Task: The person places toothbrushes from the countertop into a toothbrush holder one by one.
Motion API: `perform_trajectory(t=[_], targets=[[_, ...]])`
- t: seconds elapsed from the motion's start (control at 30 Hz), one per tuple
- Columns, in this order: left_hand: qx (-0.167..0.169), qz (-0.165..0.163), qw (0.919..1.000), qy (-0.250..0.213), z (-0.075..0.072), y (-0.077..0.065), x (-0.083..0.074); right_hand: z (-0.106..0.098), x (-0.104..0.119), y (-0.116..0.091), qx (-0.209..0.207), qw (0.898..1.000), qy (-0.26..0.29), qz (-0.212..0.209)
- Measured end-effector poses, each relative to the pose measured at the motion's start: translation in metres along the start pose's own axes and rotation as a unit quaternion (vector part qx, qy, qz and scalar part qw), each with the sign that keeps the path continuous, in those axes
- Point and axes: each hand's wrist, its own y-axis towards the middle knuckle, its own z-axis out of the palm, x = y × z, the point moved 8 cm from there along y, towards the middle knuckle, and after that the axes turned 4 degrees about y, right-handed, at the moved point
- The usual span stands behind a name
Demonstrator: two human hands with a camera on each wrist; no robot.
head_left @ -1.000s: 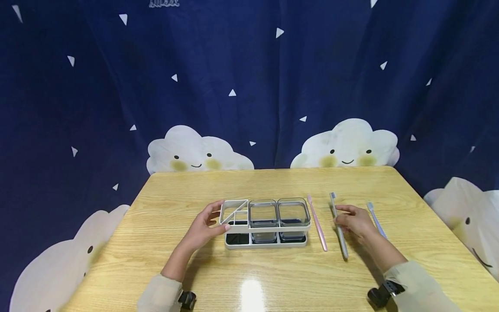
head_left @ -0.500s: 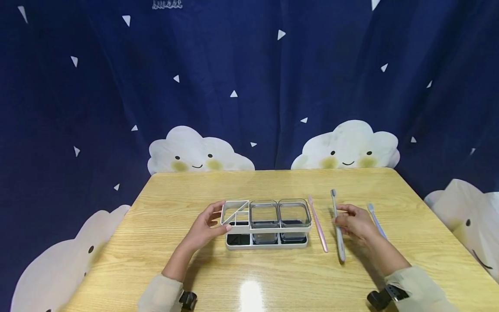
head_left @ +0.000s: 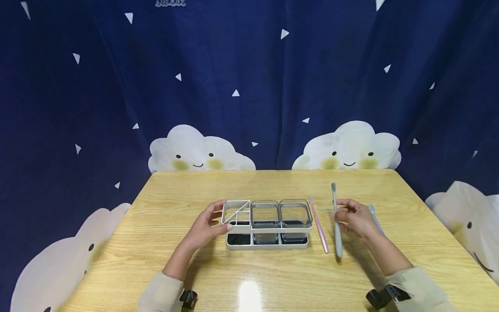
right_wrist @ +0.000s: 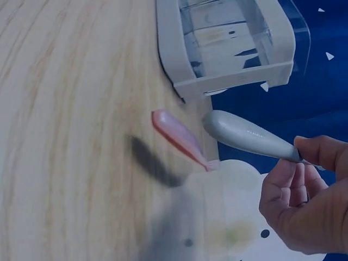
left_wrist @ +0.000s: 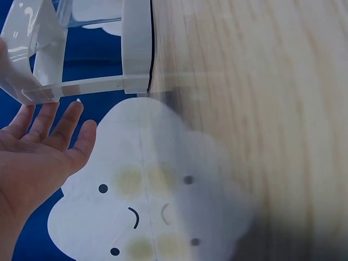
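"What's closest?"

"Two sleeves (head_left: 163, 288), reaching in over the near part of the table (head_left: 249, 264); its near edge is out of view."

"And the hands?"

"The left hand (head_left: 200, 229) grips the white holder (head_left: 267, 246) at its left end, thumb in front, fingers behind. The right hand (head_left: 358, 220) pinches the gray toothbrush (head_left: 337, 236) between thumb and fingers; from its separate shadow, I'd judge the handle is off the table."

"Where does the holder stand?"

"Upright, around the table's middle, well apart from the left, right and far edges. Two clear cups (head_left: 265, 212) sit in its middle and right sections; the divided section is by the left hand."

"Anything loose?"

"The pink toothbrush (head_left: 319, 227) lies just beside the holder's right end. The blue toothbrush (head_left: 377, 219) lies toward the table's right edge, partly behind the right hand."

"So how far along is it?"

"Early, I'd say. Cups are in place, one brush is in hand, two lie on the wood, and none stands in the holder."

"Beyond that?"

"A blue curtain (head_left: 234, 52) past the far edge."
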Motion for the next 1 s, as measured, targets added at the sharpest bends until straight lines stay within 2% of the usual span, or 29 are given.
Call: perform_trajectory(t=[0.23, 0.5, 1.0], targets=[[0.001, -0.003, 1.0000, -0.004, 0.001, 0.001, -0.001, 0.003, 0.013, -0.004, 0.002, 0.999, 0.032, -0.017], [0.008, -0.003, 0.9999, -0.014, 0.001, 0.002, 0.001, 0.003, 0.028, -0.011, -0.024, 0.995, 0.082, -0.053], [0.011, -0.008, 0.9997, -0.018, 0.001, 0.003, 0.002, 0.012, 0.051, -0.015, -0.019, 0.989, 0.108, -0.098]])
